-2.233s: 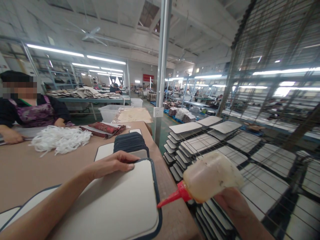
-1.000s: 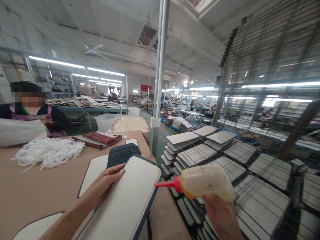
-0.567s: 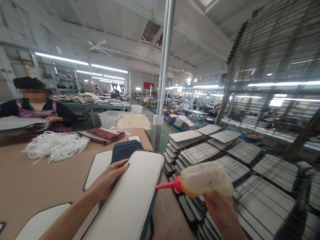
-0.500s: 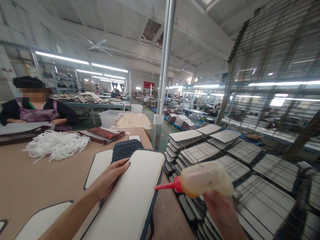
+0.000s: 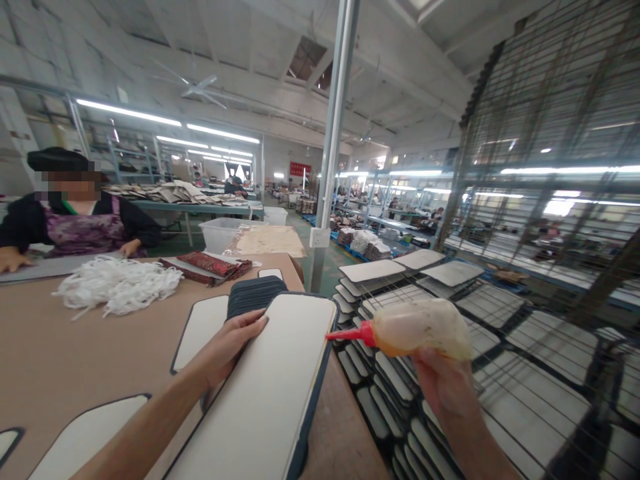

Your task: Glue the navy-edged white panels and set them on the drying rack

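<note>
My left hand [image 5: 235, 350] grips the left edge of a long cream panel [image 5: 270, 387] with rounded corners and a dark border, thumb on top. The panel is tilted above the table. In my right hand [image 5: 440, 380] is a translucent squeeze bottle [image 5: 420, 327] with a red nozzle, lying almost level and holding some amber liquid. The nozzle tip is at the panel's right edge near the far corner, where a thin yellowish line runs along the border. Behind the panel sits a stack of dark pieces [image 5: 255, 295].
More cream panels [image 5: 95, 433] lie on the brown table [image 5: 125, 353]. White cord [image 5: 120, 287] is heaped farther back beside patterned red fabric [image 5: 213, 265]. Wire racks [image 5: 520, 353] loaded with panels stand close on the right. A co-worker [image 5: 85, 220] sits at the far left.
The bottle has moved up and slightly right, its tip travelling along the panel's right edge toward the far corner. The co-worker's hands have shifted over the grey sheet.
</note>
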Demonstrator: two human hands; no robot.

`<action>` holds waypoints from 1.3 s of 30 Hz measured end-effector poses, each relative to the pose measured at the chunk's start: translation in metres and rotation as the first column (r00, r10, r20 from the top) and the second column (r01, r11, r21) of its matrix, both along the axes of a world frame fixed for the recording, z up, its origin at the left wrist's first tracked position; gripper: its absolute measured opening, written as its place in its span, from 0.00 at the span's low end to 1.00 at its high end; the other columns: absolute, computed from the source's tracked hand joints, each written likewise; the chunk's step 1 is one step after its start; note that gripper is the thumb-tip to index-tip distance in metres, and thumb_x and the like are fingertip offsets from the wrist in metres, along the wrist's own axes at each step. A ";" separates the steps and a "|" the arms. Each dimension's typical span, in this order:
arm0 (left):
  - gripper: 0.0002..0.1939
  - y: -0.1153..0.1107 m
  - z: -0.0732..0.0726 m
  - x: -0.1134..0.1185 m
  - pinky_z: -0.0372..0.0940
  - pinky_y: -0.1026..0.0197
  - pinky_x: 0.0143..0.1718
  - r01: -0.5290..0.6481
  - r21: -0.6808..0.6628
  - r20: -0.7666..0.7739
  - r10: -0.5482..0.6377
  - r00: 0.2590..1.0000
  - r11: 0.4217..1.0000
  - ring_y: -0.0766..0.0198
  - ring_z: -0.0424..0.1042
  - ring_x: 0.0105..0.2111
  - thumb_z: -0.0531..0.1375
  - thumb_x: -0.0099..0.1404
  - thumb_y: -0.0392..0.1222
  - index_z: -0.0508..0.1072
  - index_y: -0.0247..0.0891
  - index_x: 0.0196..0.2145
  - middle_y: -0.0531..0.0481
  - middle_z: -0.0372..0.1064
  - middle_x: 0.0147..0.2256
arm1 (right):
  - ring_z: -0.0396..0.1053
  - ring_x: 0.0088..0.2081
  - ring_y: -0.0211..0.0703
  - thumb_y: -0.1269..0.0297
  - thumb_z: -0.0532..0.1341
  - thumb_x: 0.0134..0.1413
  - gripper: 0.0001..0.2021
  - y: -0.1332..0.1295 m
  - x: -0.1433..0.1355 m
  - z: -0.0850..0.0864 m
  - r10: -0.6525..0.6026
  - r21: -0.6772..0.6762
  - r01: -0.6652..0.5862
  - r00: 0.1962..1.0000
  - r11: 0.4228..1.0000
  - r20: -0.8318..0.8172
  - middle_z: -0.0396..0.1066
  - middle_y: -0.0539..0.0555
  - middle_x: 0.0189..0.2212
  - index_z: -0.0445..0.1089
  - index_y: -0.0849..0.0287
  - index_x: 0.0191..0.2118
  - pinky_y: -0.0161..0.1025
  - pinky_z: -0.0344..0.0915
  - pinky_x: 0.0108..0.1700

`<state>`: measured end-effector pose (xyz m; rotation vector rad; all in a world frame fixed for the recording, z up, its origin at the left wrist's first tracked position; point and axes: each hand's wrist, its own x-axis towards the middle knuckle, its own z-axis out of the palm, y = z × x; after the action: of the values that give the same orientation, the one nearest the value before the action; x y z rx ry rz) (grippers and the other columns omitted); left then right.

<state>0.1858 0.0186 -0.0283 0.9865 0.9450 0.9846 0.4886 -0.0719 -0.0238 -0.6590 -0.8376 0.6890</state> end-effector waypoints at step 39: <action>0.07 0.043 0.017 0.027 0.70 0.62 0.19 -0.101 -0.055 -0.030 0.099 0.995 0.993 0.61 0.74 0.18 0.59 0.62 0.28 0.78 0.30 0.33 0.46 0.77 0.22 | 0.79 0.36 0.53 0.68 0.75 0.34 0.22 -0.044 0.004 -0.044 0.168 -0.161 -0.177 0.983 0.971 -0.073 0.81 0.56 0.37 0.78 0.50 0.42 0.48 0.76 0.41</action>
<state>0.2128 0.0616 -0.0113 0.9137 1.0475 1.0246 0.4929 -0.1157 -0.0675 -0.7179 -0.7946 0.9397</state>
